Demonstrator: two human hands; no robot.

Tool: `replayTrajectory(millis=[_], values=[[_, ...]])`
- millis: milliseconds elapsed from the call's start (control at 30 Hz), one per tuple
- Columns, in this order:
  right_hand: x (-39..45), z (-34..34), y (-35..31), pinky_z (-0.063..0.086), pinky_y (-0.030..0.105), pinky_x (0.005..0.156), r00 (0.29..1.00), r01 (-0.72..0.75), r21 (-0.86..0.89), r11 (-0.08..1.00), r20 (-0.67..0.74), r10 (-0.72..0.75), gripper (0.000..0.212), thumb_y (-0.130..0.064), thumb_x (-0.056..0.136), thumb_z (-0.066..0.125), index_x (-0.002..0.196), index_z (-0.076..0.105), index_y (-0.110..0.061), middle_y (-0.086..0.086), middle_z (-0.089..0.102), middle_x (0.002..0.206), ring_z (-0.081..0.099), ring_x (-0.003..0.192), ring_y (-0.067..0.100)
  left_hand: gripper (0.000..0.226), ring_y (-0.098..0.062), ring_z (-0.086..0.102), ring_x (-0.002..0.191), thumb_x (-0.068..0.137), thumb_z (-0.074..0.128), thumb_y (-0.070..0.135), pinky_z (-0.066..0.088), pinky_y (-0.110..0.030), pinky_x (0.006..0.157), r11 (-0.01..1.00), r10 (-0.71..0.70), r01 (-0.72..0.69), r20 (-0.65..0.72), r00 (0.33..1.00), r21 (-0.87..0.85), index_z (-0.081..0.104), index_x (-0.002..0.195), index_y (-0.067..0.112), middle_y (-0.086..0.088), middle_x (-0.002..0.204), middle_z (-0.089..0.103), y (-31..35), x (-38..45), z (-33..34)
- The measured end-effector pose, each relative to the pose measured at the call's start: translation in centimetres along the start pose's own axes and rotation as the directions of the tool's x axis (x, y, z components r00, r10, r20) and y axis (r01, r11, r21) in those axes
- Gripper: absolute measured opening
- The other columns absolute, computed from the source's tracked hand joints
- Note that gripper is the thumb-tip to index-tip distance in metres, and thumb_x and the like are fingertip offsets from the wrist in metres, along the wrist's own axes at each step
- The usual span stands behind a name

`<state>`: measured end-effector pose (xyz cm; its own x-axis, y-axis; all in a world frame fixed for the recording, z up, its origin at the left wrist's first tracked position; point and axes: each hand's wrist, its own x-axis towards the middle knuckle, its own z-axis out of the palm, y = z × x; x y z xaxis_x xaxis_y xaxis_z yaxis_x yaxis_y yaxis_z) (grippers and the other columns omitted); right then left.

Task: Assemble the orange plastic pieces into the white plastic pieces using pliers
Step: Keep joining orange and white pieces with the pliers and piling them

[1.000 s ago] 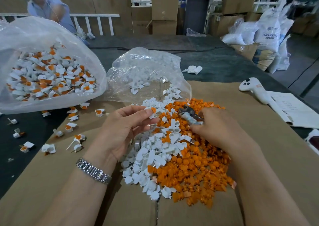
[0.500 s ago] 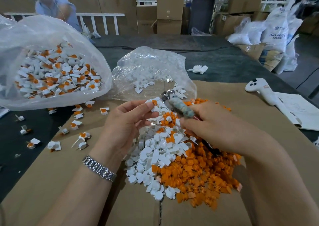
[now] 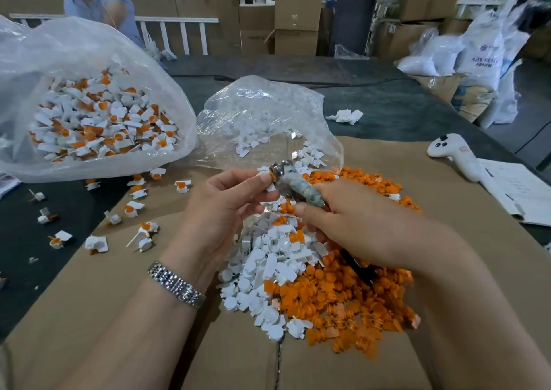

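From the head camera, a person is sitting at a worktop (image 3: pixel 387 112) covered partly by flattened cardboard (image 3: pixel 447 210), both forearms reaching in over a mixed heap of parts. The left hand (image 3: pixel 220 210), a metal watch (image 3: pixel 177 285) circling its wrist, is pinching a small white plastic piece with an orange insert (image 3: pixel 268 176) between thumb and fingertips, holding it up against the tip of the pliers (image 3: pixel 293 185). The right hand (image 3: pixel 357 228) is curling around the pliers' handles, the tool's wrapped shaft pointing up and left toward the left hand; how the jaws are standing is too blurred to tell.

Beneath the hands, loose white plastic pieces (image 3: pixel 268 258) are lying in a heap that is touching and partly overlapping a pile of orange plastic pieces (image 3: pixel 351 294) spreading to the right. Just behind the heaps, a small clear plastic bag (image 3: pixel 262 115) is lying open, holding a scattering of white pieces. At far left, a large clear bag (image 3: pixel 89 61) is holding a deep mound of assembled white-and-orange pieces (image 3: pixel 101 121), with more of them lying scattered (image 3: pixel 140 231) on the worktop and cardboard in front of it.

At right, a white handheld controller (image 3: pixel 456 154) is resting beside sheets of paper (image 3: pixel 518 193). Cardboard boxes (image 3: pixel 298 17) are standing stacked in the background, and another person (image 3: pixel 101 2) is standing behind the large bag.
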<state>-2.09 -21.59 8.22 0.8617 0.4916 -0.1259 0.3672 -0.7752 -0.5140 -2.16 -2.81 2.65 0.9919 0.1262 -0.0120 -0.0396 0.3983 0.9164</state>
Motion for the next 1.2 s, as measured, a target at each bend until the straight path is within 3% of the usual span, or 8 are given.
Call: replayTrajectory(millis=[133, 433, 533, 700, 800, 933, 1067, 1200], values=[[0.4, 0.8, -0.2, 0.047, 0.035, 0.057, 0.999, -0.03, -0.045, 0.999, -0.044, 0.028, 0.033, -0.048, 0.103, 0.045, 0.088, 0.056, -0.02, 0.005, 0.062, 0.079, 0.057, 0.064, 0.021, 0.014, -0.016, 0.075, 0.069, 0.07, 0.079, 0.01, 0.053, -0.016, 0.053, 1.0, -0.021, 0.021, -0.014, 1.0, 0.002, 0.073, 0.082, 0.006, -0.008, 0.077, 0.076, 0.0, 0.0, 0.0], [0.7, 0.8, 0.3, 0.043, 0.026, 0.052, 0.996, -0.028, -0.058, 0.998, -0.082, 0.023, 0.035, -0.045, 0.103, 0.046, 0.084, 0.057, -0.018, 0.001, 0.058, 0.071, 0.051, 0.058, 0.012, 0.015, -0.018, 0.076, 0.072, 0.073, 0.08, 0.01, 0.057, -0.018, 0.06, 1.0, -0.004, 0.004, 0.005, 1.0, -0.03, 0.074, 0.085, 0.004, -0.012, 0.079, 0.076, -0.2, 0.0, -0.2], [0.8, 0.8, 0.4, 0.047, 0.03, 0.055, 0.997, -0.026, -0.075, 0.997, -0.075, 0.021, 0.036, -0.047, 0.103, 0.046, 0.082, 0.056, -0.019, 0.002, 0.06, 0.071, 0.056, 0.06, 0.016, 0.019, -0.02, 0.076, 0.073, 0.074, 0.08, 0.011, 0.057, -0.019, 0.061, 1.0, 0.009, -0.009, -0.017, 1.0, -0.003, 0.073, 0.089, 0.001, -0.014, 0.082, 0.076, -0.3, 0.1, 0.0], [0.6, 0.5, 0.5, 0.056, 0.05, 0.075, 0.999, 0.005, 0.031, 1.0, -0.041, -0.004, 0.041, -0.048, 0.102, 0.047, 0.086, 0.062, -0.014, 0.008, 0.071, 0.078, 0.069, 0.071, 0.023, 0.018, -0.022, 0.076, 0.074, 0.073, 0.081, 0.013, 0.058, -0.02, 0.063, 0.998, 0.054, -0.054, -0.034, 0.998, -0.01, 0.075, 0.088, 0.004, -0.015, 0.086, 0.076, -0.3, 0.0, 0.0], [0.6, 0.4, 0.8, 0.056, 0.051, 0.076, 1.0, 0.007, 0.074, 0.997, -0.013, -0.006, 0.042, -0.047, 0.102, 0.047, 0.089, 0.063, -0.01, 0.006, 0.071, 0.078, 0.069, 0.073, 0.023, 0.011, -0.023, 0.077, 0.076, 0.071, 0.082, 0.013, 0.058, -0.02, 0.063, 0.999, 0.042, -0.043, -0.044, 0.998, -0.025, 0.078, 0.08, 0.009, -0.016, 0.088, 0.077, -0.2, 0.0, 0.0], [0.4, 0.0, 0.9, 0.058, 0.038, 0.071, 1.0, 0.002, 0.119, 0.993, -0.019, 0.0, 0.04, -0.045, 0.103, 0.047, 0.087, 0.065, -0.013, 0.002, 0.072, 0.077, 0.069, 0.07, 0.016, 0.005, -0.024, 0.078, 0.079, 0.072, 0.083, 0.012, 0.059, -0.02, 0.063, 0.998, 0.027, -0.029, -0.029, 0.999, -0.06, 0.08, 0.076, 0.013, -0.014, 0.089, 0.078, -0.1, -0.1, -0.1], [0.5, 0.3, 0.6, 0.057, 0.048, 0.076, 1.0, -0.006, 0.079, 0.997, 0.006, 0.005, 0.04, -0.046, 0.103, 0.046, 0.089, 0.063, -0.013, 0.004, 0.071, 0.079, 0.069, 0.074, 0.023, 0.007, -0.023, 0.078, 0.075, 0.07, 0.083, 0.013, 0.058, -0.021, 0.061, 0.999, 0.019, -0.02, -0.03, 0.999, -0.043, 0.079, 0.075, 0.013, -0.016, 0.088, 0.078, -0.1, -0.1, -0.1], [0.9, 1.1, 0.2, 0.055, 0.043, 0.066, 0.998, -0.012, 0.023, 1.0, -0.067, 0.013, 0.036, -0.048, 0.102, 0.047, 0.084, 0.058, -0.02, 0.005, 0.066, 0.075, 0.063, 0.064, 0.021, 0.012, -0.022, 0.077, 0.073, 0.07, 0.083, 0.012, 0.058, -0.02, 0.059, 0.999, 0.014, -0.015, -0.037, 0.999, -0.038, 0.075, 0.078, 0.009, -0.016, 0.086, 0.077, -0.1, -0.1, -0.1]])
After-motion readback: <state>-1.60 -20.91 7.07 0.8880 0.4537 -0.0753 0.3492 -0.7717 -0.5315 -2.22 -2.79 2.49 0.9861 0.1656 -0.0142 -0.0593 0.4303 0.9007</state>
